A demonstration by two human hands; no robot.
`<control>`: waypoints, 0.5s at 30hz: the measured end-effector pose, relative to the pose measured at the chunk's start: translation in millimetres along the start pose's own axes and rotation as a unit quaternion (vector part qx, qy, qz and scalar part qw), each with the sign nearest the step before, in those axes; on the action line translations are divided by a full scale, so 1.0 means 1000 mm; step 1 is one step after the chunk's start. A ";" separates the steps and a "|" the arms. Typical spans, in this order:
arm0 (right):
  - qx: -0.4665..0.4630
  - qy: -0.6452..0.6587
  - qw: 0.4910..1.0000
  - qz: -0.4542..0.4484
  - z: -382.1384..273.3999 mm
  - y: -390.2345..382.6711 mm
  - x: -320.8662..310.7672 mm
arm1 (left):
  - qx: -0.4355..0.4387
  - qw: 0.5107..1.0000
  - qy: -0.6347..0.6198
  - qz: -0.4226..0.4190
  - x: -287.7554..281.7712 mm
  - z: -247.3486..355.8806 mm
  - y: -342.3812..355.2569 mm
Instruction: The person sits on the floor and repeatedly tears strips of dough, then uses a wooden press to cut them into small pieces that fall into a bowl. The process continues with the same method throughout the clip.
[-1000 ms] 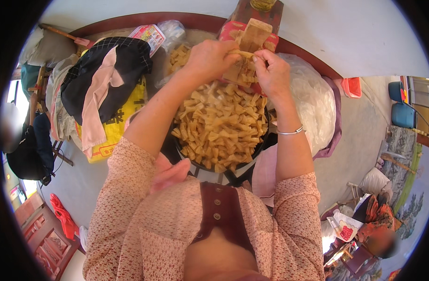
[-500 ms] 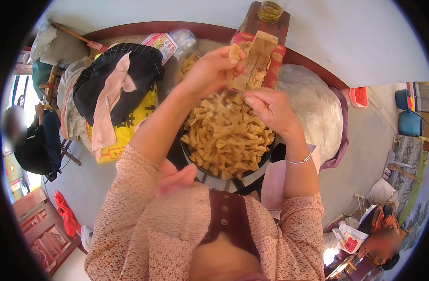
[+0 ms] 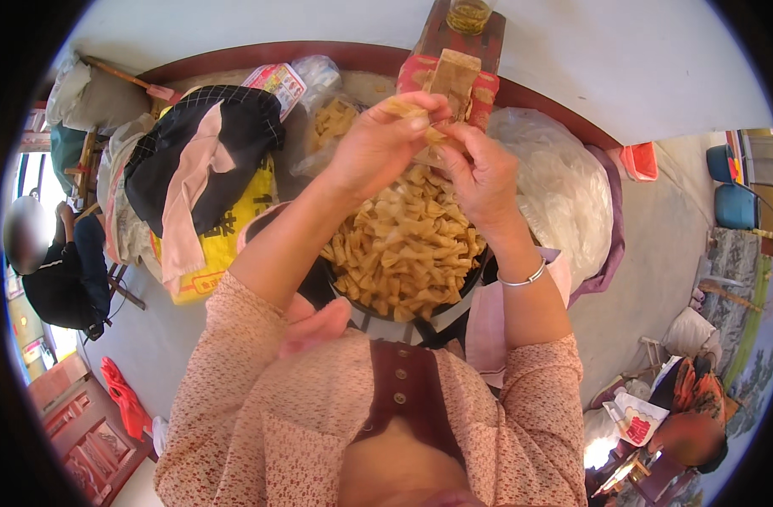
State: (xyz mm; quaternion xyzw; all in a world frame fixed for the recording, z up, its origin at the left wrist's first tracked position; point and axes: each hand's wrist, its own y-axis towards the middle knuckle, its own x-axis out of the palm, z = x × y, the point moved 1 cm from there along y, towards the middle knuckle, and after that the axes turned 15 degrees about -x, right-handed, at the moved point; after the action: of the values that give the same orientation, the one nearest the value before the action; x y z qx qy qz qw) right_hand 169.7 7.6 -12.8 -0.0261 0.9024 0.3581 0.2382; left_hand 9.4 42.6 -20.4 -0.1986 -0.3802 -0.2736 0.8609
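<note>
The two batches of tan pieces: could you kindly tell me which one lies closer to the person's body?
The larger heap, in the dark round container; the smaller batch lies farther off, left of the left hand.

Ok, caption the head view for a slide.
Left hand holding a tan strip, right hand close beside it, over a heap of folded pieces.

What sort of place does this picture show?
Perhaps a home or small household workroom: a carved wooden panel, a glass on a wooden bench, and a heap of tan pieces.
</note>
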 end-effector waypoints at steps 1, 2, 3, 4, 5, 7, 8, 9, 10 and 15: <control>0.017 0.002 1.000 -0.002 0.002 0.000 -0.001 | -0.015 0.999 0.029 0.029 -0.003 0.000 0.000; 0.033 0.005 0.999 -0.004 0.004 0.000 -0.003 | -0.030 0.996 0.058 0.057 -0.008 0.001 0.000; 0.050 0.008 0.999 -0.007 0.006 0.000 -0.004 | -0.046 0.992 0.086 0.086 -0.011 0.001 0.000; 0.061 0.011 0.998 -0.008 0.009 -0.001 -0.005 | -0.053 0.990 0.084 0.102 -0.012 0.002 0.000; 0.073 0.015 0.997 -0.009 0.013 -0.002 -0.006 | -0.061 0.988 0.081 0.119 -0.012 0.003 0.001; 0.076 -0.008 0.997 -0.005 0.016 0.001 -0.006 | -0.067 0.982 0.090 0.153 -0.014 0.003 0.002; 0.068 -0.033 0.997 0.000 0.017 0.004 -0.006 | -0.064 0.978 0.101 0.171 -0.016 0.002 0.004; 0.060 -0.059 0.996 0.004 0.018 0.006 -0.006 | -0.062 0.974 0.112 0.189 -0.018 0.002 0.005; 0.057 -0.065 0.996 0.015 0.019 0.008 -0.005 | -0.062 0.972 0.112 0.195 -0.018 0.002 0.007; 0.079 -0.062 0.993 0.054 0.026 0.014 0.003 | -0.060 0.967 0.146 0.200 -0.028 0.007 0.014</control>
State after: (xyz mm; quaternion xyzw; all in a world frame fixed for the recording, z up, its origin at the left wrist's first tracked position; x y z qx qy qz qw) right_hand 174.9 35.7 -21.5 0.0641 0.9117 0.2988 0.2748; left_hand -1.6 66.5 -39.0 -0.2799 -0.1853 -0.1445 0.9308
